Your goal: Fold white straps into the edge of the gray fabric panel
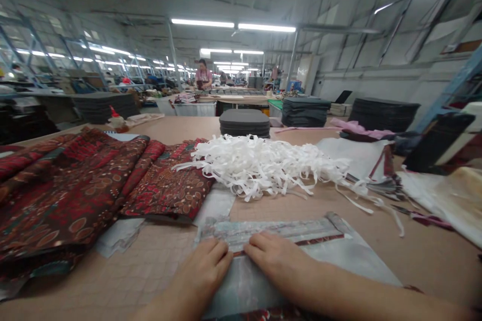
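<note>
A pale, translucent grey-blue fabric piece [339, 256] lies on the table in front of me, with a folded band along its far side. Across it runs a narrow dark red-brown patterned strip [320, 239]. My left hand [211, 265] has its fingers curled together on the fabric at the strip's left end. Close beside it, my right hand [273, 256] presses bent fingers down on the same fold. The fingertips of both hands are partly hidden. Just beyond lies a tangled heap of white ribbon strips [259, 165].
Brown-red patterned cloth [71, 185] covers the left side of the table [158, 251]. A stack of grey pads [244, 121] stands behind the ribbons. Scissors [402, 209] lie to the right. A red-tipped bottle [118, 123] stands at the back left. A person [203, 76] works farther off.
</note>
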Demonstrator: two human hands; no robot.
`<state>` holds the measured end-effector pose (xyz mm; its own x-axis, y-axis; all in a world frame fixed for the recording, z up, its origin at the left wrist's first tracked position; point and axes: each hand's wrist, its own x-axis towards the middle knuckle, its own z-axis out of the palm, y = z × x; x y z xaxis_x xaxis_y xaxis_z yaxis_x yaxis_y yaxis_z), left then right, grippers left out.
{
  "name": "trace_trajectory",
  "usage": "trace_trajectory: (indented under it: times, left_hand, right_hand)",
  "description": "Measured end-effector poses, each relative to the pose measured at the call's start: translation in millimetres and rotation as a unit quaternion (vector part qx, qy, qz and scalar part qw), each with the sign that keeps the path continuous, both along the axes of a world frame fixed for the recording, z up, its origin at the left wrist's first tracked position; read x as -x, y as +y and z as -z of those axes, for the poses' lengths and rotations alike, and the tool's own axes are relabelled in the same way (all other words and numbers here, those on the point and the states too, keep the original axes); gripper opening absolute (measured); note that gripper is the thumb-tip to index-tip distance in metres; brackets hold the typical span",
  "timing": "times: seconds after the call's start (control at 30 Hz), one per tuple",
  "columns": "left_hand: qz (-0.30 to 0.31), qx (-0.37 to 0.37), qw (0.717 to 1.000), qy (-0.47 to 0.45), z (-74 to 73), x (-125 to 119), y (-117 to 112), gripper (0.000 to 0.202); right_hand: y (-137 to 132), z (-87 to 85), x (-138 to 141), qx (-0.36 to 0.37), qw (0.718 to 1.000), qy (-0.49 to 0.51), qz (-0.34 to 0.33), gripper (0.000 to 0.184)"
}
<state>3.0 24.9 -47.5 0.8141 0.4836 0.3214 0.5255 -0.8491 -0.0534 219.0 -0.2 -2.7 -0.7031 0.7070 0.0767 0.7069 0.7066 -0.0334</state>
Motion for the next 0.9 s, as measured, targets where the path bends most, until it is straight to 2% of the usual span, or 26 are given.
trace_trajectory:
  times: [0.1,0.2,0.27,0.33,0.4,0.47,0.57,0.63,0.8,0.9]
  left_hand:
    - [-0.001,-0.025,1.0,-0.007,-0.3,4.0,-4.8,0.015]
    - [-0.001,-0.038,0.999,-0.039,-1.4,15.2,-8.7,0.017]
    - [0.002,-0.041,0.997,-0.064,-2.2,22.8,-10.5,0.02]
    - [0.001,-0.034,0.996,-0.079,-2.9,27.5,-12.0,0.022]
    - [-0.008,-0.025,0.996,-0.08,-3.7,28.8,-13.3,0.022]
    - [-0.011,-0.027,0.997,-0.069,-4.5,28.0,-14.9,0.02]
    - [0.002,-0.036,0.998,-0.05,-5.1,27.4,-17.8,0.02]
    - [0.004,-0.038,0.998,-0.049,-4.2,29.4,-19.4,0.022]
    - [-0.024,-0.028,0.996,-0.087,2.5,38.2,-20.1,0.027]
    - [-0.047,-0.003,0.995,-0.09,5.1,40.9,-19.8,0.026]
  right_hand:
    - [1.7,13.8,12.5,-0.042,0.998,-0.025,-0.041,0.006]
    - [-1.7,21.8,-11.8,-0.065,0.996,-0.042,-0.043,0.014]
    - [-2.5,19.2,-31.5,-0.054,0.997,-0.059,-0.026,0.016]
    - [-0.6,12.6,-39.1,-0.025,0.998,-0.066,-0.002,0.013]
    - [3.3,6.8,-28.7,0.0,0.999,-0.039,0.013,0.014]
    - [8.0,5.5,-4.1,0.014,1.0,0.017,-0.002,0.014]
    - [14.8,11.2,36.9,0.02,0.996,0.071,-0.045,0.012]
    - [19.0,16.5,54.1,0.021,0.995,0.074,-0.063,0.011]
    - [29.8,25.1,58.9,0.029,0.992,0.073,-0.099,0.011]
    - [35.3,28.6,58.1,0.033,0.992,0.08,-0.09,0.012]
